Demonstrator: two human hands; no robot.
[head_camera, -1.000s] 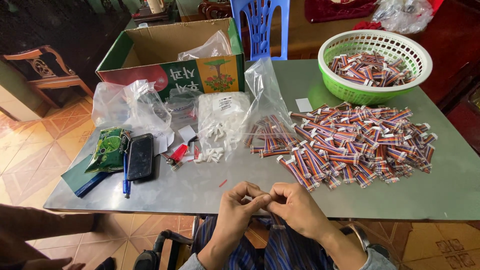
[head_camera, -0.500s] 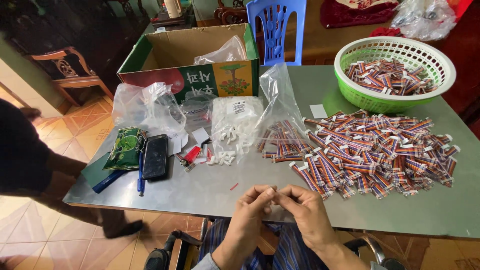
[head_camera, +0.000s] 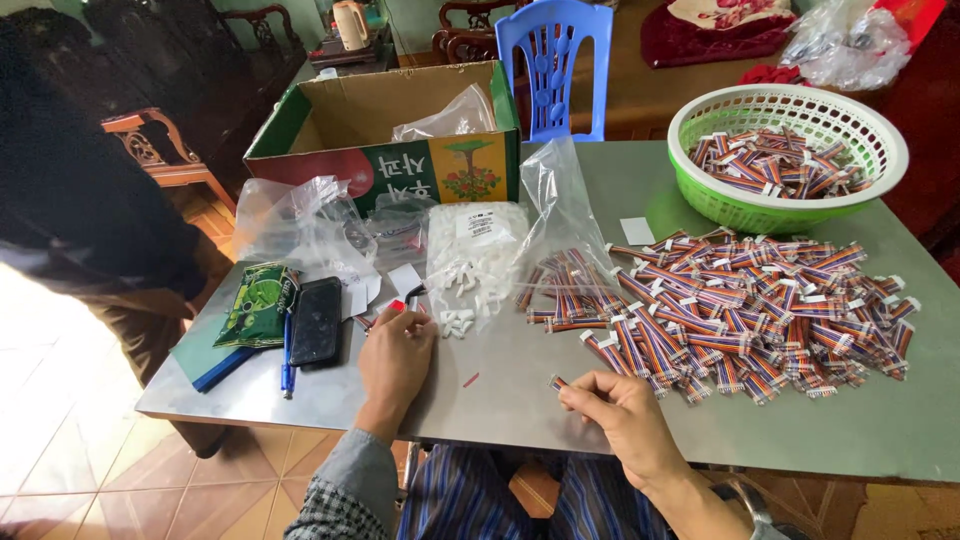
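Green basket (head_camera: 700, 195), blue chair (head_camera: 555, 60), red-blue-white striped cable bundles (head_camera: 740, 310)

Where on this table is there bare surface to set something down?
Bare table runs along the near right edge, below the cable pile, and in a strip between left hand and right hand. The bags and phone crowd the left half.

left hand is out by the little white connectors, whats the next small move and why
Probably pinch one of the loose white connectors with the left hand and bring it back to the right hand. The right grip holds a striped ribbon cable piece with its end bare, and the left fingers sit just beside that scatter.
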